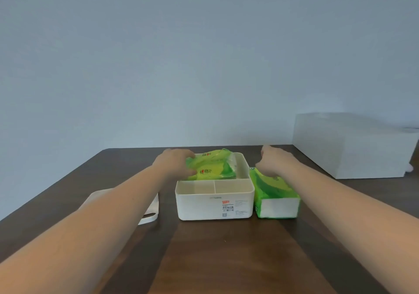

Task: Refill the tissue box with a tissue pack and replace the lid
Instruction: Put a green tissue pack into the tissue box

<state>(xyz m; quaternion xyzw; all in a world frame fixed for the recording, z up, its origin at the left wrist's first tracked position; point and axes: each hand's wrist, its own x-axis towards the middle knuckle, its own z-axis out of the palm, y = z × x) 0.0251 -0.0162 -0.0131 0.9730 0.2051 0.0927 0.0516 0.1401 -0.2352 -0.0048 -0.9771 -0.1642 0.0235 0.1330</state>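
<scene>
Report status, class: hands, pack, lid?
Left hand gripping pack, half in box. Right hand empty above spare pack. Lid off, left.

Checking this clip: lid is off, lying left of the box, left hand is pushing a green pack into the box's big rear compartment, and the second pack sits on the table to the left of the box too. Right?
Not quite: the second pack lies right of the box, under the right hand. The head view shows it. The rest holds: the lid lies left, and the left hand grips the green pack in the rear compartment.

White tissue box [214,205] stands open on the table. Crumpled green tissue pack [212,167] sits tilted in its rear compartment. Lid [150,205] lies left of the box.
</scene>
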